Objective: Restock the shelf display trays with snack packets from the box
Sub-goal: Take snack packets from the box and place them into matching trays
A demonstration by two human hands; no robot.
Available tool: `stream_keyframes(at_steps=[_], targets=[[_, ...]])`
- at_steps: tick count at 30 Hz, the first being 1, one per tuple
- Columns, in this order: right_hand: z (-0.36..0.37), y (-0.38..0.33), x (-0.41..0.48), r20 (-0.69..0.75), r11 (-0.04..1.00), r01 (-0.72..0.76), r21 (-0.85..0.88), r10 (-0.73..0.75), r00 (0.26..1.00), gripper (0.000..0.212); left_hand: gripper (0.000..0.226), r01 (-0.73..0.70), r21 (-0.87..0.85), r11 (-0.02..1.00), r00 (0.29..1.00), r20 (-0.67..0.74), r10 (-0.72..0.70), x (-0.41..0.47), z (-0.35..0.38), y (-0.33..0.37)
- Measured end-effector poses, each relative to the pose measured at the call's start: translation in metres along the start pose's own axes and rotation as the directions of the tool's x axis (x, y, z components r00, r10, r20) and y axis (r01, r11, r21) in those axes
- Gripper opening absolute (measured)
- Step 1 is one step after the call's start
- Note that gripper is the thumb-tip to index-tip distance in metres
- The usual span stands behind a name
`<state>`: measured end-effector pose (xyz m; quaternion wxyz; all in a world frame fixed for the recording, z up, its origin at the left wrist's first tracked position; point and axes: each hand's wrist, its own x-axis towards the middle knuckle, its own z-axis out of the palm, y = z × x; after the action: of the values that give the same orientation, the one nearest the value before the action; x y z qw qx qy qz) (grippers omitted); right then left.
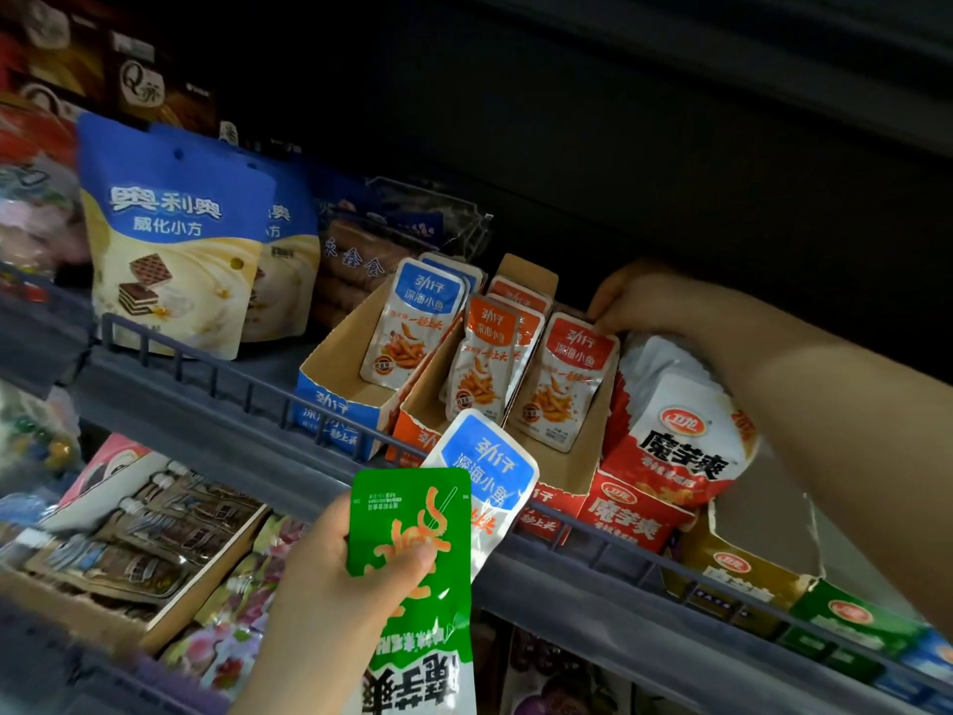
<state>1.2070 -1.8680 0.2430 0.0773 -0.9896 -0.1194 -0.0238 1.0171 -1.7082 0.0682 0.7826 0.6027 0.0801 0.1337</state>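
My left hand grips a green snack packet held upside down, with a blue-topped fish packet tucked behind it, below the shelf rail. My right hand reaches deep into the shelf, fingers curled at the top edge of a red-topped fish packet in the red display tray. Beside it stand an orange tray with orange packets and a blue tray with blue packets. My forearm lies over the red-and-white packets in the tray to the right.
Large blue wafer bags stand left of the trays behind a grey wire rail. Yellow and green trays sit at the far right. The lower shelf holds a carton of dark packets and colourful sweets. A dark shelf hangs overhead.
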Motion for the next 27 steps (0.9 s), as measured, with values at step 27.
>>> stream_keyframes(at_steps=[27], targets=[[0.024,0.031,-0.26,-0.323,0.906,0.329,0.267,-0.238,0.916,0.015,0.012,0.115,-0.144,0.983,0.981,0.172,-0.09,-0.086,0.073,0.013]])
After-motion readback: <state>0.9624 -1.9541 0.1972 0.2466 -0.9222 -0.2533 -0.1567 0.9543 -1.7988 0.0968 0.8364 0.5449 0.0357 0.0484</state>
